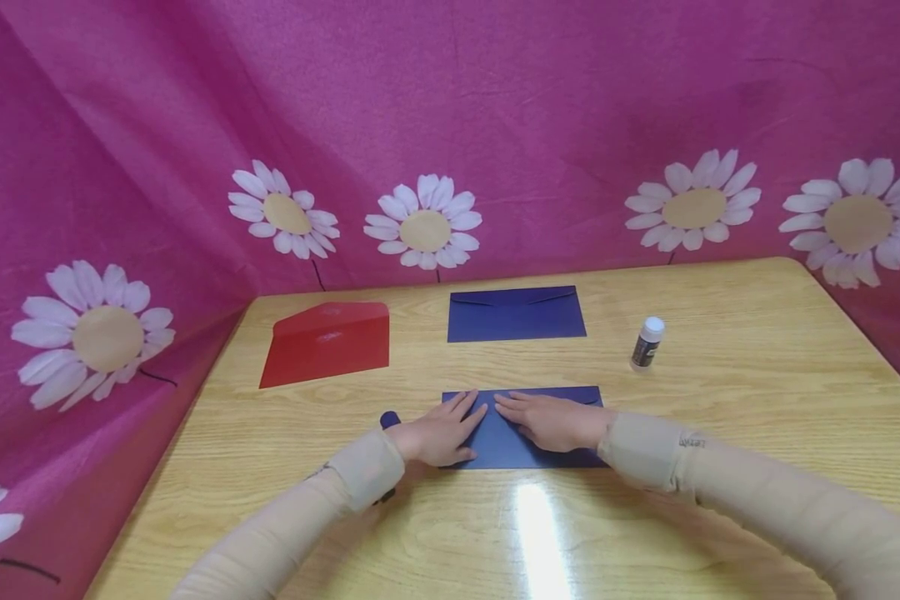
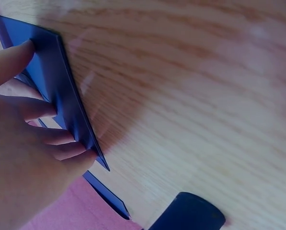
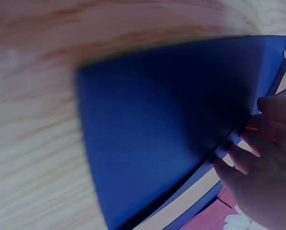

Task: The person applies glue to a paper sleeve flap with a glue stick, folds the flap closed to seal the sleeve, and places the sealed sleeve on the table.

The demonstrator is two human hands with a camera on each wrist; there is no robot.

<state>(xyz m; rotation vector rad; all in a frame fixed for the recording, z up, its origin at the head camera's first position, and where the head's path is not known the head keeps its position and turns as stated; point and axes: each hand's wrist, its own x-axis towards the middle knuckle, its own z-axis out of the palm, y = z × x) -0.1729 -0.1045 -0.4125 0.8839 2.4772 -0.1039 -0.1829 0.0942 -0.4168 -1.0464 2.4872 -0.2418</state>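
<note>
The left hand (image 1: pixel 437 437) and right hand (image 1: pixel 551 421) lie just beside each other, fingers extended and resting on the near blue envelope (image 1: pixel 498 442). Its far edge runs just beyond both hands' fingertips, its left end lies beneath the left hand, and its right end reaches past the right hand. Table (image 1: pixel 757 358) wood extends well to the right of the right hand and toward the person. Left of the left hand, a dark cylinder (image 1: pixel 390 419) crowds the wrist, partly hidden by it. Ahead of the hands lies the far blue envelope (image 1: pixel 516 321); ahead-left of the left hand, a red envelope (image 1: pixel 330 350) with its flap raised; ahead-right of the right hand, a white-capped tube (image 1: pixel 647 343). Farther ahead, a daisy-patterned pink cloth (image 1: pixel 540 125) backs the table's far edge.
</note>
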